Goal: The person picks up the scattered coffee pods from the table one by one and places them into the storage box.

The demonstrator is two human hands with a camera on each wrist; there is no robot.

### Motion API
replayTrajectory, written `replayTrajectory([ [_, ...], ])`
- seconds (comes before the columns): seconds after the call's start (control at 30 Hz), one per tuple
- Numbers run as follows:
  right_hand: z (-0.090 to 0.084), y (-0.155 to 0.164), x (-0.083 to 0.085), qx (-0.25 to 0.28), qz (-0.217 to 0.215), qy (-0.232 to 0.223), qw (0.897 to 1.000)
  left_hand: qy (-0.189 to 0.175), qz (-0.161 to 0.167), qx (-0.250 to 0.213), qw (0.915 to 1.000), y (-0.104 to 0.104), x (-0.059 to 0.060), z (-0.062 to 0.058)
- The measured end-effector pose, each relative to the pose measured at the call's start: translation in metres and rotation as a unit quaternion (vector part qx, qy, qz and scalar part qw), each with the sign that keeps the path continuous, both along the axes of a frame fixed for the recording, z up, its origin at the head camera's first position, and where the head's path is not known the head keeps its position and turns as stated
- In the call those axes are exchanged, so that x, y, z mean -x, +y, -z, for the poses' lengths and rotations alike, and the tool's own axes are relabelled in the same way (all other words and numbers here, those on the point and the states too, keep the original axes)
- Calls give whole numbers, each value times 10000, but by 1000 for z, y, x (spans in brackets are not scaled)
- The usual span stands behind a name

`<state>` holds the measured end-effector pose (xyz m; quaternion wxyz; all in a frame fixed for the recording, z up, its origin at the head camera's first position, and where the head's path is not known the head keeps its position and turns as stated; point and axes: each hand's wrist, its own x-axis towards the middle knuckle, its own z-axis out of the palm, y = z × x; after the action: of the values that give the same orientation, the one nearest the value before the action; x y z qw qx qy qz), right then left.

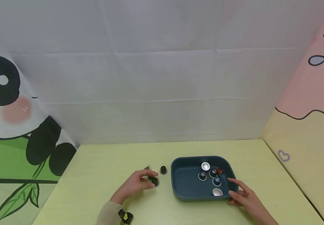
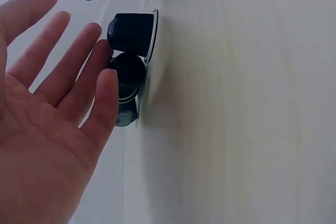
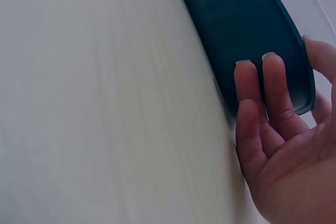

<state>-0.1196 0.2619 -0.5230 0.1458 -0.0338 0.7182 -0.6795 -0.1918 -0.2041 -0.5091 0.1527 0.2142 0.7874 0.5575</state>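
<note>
My left hand (image 1: pixel 138 183) is beside a black coffee capsule (image 1: pixel 155 182), its fingers reaching around the near side. In the left wrist view the fingers are loosely extended, with fingertips close to a black capsule (image 2: pixel 131 32) and a dark capsule lying on its side (image 2: pixel 128 69). Another dark capsule (image 1: pixel 163 170) stands between this hand and the dark blue tray (image 1: pixel 185 179). My right hand (image 1: pixel 244 196) holds the tray's near right corner. Its fingers (image 3: pixel 275 77) press along the outer wall while another digit reaches the rim.
Inside the tray's right half are several capsules, among them a red one (image 1: pixel 220 172), a blue one (image 1: pixel 216 181) and a silver-faced one (image 1: pixel 217 192). The pale yellow table (image 1: pixel 100 168) meets a white cloth backdrop (image 1: pixel 162 118). Printed panels stand at both sides.
</note>
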Motion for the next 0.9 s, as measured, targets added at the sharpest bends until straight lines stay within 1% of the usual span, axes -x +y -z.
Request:
replayTrajectory([
  [0.2,-1,0,0,-1,-28,20,10000,3,-26,114,9999,1,-2,1],
  [0.3,0,0,0,2,-29,32,10000,-8,-24,246,9997,2,-2,2],
  [0.43,1,1,0,-16,-5,19,10000,65,181,463,9987,2,-3,5],
  [0.5,1,1,1,-25,3,-10,10000,132,361,573,9976,2,-4,7],
  [0.6,2,1,1,-31,11,-38,10000,112,608,583,9964,2,-4,11],
  [0.67,2,1,1,-36,16,-41,10000,54,698,569,9959,3,-4,12],
  [0.77,3,1,1,-41,21,-30,10000,-16,726,539,9959,3,-5,12],
  [0.9,3,1,1,-85,52,-67,9999,0,643,639,9959,5,-7,11],
])
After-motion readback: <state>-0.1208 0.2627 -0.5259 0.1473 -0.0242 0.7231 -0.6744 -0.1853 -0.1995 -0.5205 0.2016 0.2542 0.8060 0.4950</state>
